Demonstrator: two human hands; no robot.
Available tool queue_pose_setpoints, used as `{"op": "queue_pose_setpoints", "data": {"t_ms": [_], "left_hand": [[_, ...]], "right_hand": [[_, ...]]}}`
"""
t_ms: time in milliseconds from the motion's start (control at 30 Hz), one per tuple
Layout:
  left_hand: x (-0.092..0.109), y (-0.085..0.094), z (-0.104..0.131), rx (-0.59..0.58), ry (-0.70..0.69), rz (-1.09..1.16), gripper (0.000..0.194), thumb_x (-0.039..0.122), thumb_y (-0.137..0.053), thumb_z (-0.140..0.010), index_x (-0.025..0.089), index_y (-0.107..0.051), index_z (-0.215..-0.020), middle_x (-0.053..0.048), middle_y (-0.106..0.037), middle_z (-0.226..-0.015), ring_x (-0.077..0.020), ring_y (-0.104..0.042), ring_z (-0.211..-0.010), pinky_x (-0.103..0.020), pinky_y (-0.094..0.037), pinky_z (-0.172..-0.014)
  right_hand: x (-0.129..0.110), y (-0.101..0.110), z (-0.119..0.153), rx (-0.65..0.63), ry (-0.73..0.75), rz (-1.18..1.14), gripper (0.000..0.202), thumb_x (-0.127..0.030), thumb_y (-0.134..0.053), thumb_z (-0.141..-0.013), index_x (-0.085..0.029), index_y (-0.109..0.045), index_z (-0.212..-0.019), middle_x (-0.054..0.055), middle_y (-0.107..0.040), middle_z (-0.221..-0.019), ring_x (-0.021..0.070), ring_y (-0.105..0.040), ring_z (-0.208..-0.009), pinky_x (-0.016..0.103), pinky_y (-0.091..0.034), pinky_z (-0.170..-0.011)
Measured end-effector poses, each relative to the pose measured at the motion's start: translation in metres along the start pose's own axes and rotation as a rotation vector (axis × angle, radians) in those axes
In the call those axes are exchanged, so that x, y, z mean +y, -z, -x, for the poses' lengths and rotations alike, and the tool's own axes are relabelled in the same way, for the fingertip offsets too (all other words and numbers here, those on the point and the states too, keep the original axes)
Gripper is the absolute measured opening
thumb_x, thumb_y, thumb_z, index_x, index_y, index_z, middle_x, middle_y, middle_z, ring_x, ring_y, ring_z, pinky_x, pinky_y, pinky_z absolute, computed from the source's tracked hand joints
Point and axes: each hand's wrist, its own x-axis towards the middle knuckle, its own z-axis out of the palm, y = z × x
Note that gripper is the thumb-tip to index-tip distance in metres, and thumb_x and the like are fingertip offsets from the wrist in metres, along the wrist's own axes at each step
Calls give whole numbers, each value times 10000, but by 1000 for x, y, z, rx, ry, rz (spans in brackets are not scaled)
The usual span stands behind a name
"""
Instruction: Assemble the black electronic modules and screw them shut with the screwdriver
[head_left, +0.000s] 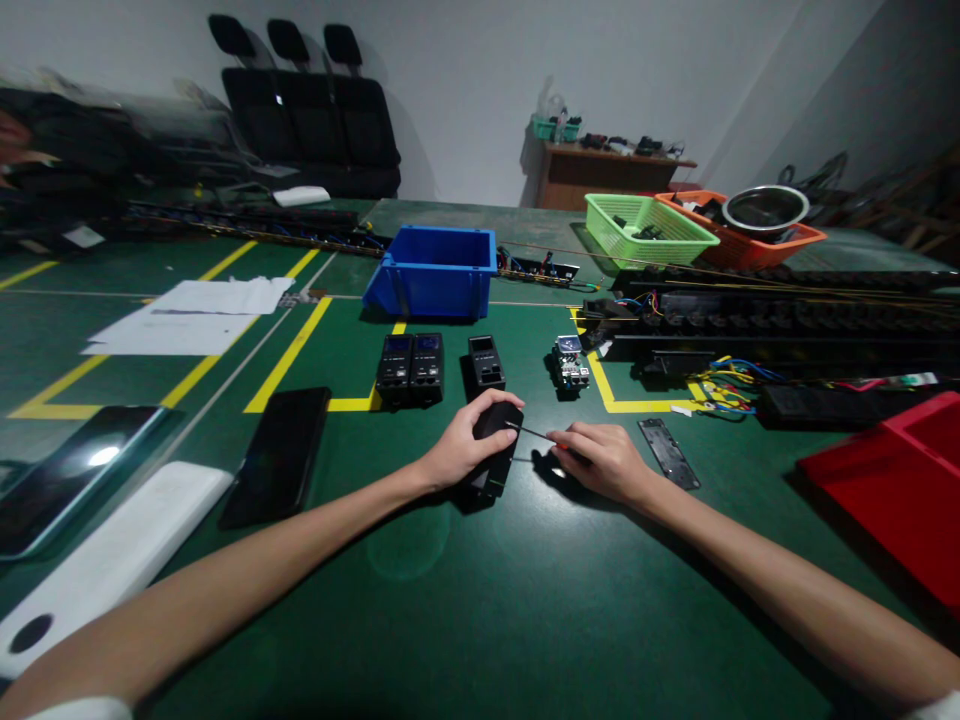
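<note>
My left hand (471, 438) is closed around a small black plastic housing (496, 472), which it steadies on the green table. A screwdriver (534, 432) with a thin shaft is pinched in my right hand (598, 458); its tip meets the housing's side near my left thumb. Just behind stands a similar black module (486, 362) with openings in its face. Two black modules with small displays (410, 367) sit side by side to the left. A bare circuit board assembly (571, 364) stands to the right, and a flat black cover plate (668, 452) lies beyond my right hand.
A blue bin (439, 272) stands behind the modules. Black rails with loose wires (735, 318) and a red bin (892, 480) are on the right, green (651, 232) and orange baskets (780, 248) farther back. Phones (277, 455) and a white device (120, 560) lie left. A person sits far left.
</note>
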Motion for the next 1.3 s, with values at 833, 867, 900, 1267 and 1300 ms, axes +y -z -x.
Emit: {"op": "queue_pose_setpoints", "data": {"t_ms": [833,867,900,1267,1300], "left_hand": [[10,1,-2,76,-25,-341,288,177,-559,-796,212,-596,-1080,-51,-541,-1068,-208,-542,-1015,-353,-419,-927],[11,1,-2,78,-22,-343,284,182,-558,-800,212,-596,-1080,-51,-541,-1068,-208,-544,-1008,-352,-422,-919],[11,1,-2,80,-19,-342,279,186,-557,-804,212,-596,-1079,-51,-543,-1068,-208,-546,-1005,-352,-423,-914],[9,1,-2,92,-14,-335,254,205,-564,-813,205,-595,-1065,-49,-546,-1044,-203,-545,-975,-351,-421,-900],[9,1,-2,91,-12,-335,253,209,-566,-816,204,-595,-1068,-49,-546,-1046,-202,-545,-973,-352,-421,-901]], "right_hand": [[6,0,1,-3,-122,-189,205,-291,-627,-890,-165,-694,-1038,56,-695,-777,124,-614,-636,236,-440,-586],[5,2,-1,11,-177,-275,216,-304,-658,-866,-166,-693,-1029,59,-705,-802,130,-629,-660,240,-464,-607],[4,4,-2,26,-243,-356,234,-322,-691,-838,-169,-693,-1015,61,-711,-824,138,-641,-679,247,-485,-621],[7,6,-14,366,-1030,-1221,333,-484,-558,-864,-165,-652,-851,49,-671,-773,134,-596,-533,241,-501,-422],[7,6,-14,393,-1059,-1252,328,-480,-559,-861,-165,-650,-849,50,-673,-775,140,-609,-548,237,-501,-426]]}}
